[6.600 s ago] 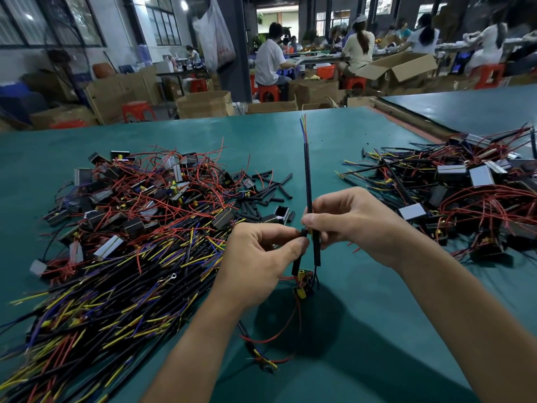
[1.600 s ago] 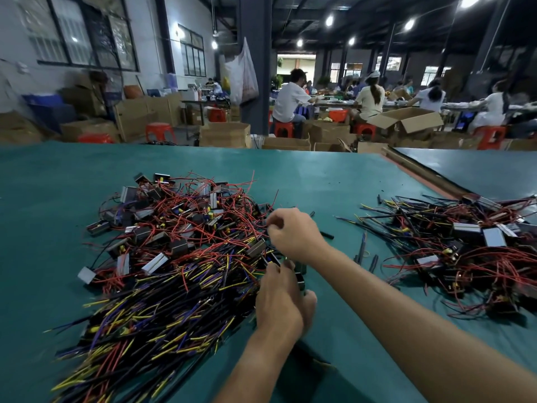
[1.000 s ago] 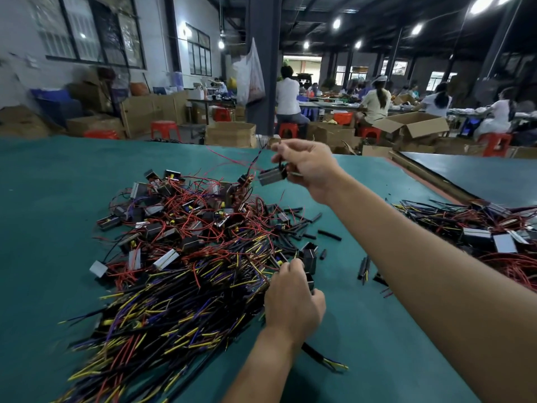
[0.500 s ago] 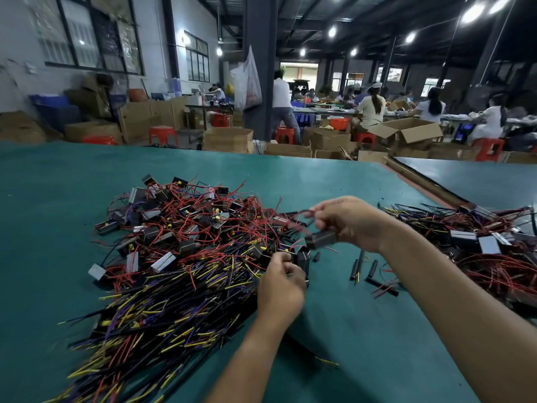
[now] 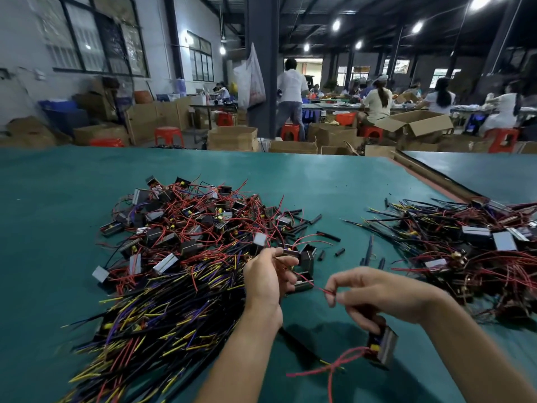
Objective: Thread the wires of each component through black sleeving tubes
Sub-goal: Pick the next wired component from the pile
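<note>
My right hand (image 5: 377,295) hovers low over the green table (image 5: 334,181). Its lower fingers grip a black component with a silver face (image 5: 383,346), and its thumb and forefinger pinch a red wire (image 5: 315,286). That wire runs up left to my left hand (image 5: 268,282), whose curled fingers pinch it at the edge of the big pile of unsleeved components (image 5: 189,228). More red wires (image 5: 334,366) dangle from the held component. Short black sleeving tubes (image 5: 328,235) lie loose between the two piles.
A second pile of components with sleeved wires (image 5: 465,251) covers the right side. A long fan of yellow, purple and black wires (image 5: 151,321) spreads toward the near left. Cardboard boxes (image 5: 232,138) and seated workers stand beyond the far edge.
My right hand has dropped toward me with the component, from the middle of the table to the near right. A red wire is now stretched between the two hands.
</note>
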Demonstrator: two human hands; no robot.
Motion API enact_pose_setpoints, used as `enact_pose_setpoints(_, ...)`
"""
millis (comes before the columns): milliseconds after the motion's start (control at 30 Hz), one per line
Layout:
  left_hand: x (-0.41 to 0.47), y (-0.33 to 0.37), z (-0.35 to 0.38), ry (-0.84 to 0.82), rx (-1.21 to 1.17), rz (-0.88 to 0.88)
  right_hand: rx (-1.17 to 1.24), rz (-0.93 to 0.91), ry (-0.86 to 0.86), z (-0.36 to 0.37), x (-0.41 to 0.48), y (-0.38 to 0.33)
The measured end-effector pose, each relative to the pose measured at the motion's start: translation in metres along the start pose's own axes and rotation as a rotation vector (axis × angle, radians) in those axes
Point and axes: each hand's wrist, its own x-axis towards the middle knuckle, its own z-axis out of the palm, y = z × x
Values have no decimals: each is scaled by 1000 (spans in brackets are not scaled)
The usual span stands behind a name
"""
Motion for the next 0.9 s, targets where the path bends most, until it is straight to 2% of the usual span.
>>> enact_pose_setpoints(100, -2, -3, 2, -12, 72, 71, 16, 23, -129, -2, -6, 4)
enact_pose_setpoints(167, -3, -3, 3, -61, 86, 97, 28, 27, -156, -5, -8, 4)
enact_pose_setpoints(300, -7, -3, 5, -165, 146, 119, -37, -27, -15, -3, -6, 8)
enact_pose_setpoints(467, -9, -7, 8, -196, 220, 123, -33, -215, 158, 0, 1, 9)
enact_pose_setpoints(633, -10, -9, 9, -226, 270, 149, 30, -199, 69, -1, -4, 11)
enact_pose_setpoints(900, -15, -10, 8, -470, 388, 42, 33, -212, 71, -1, -9, 7)
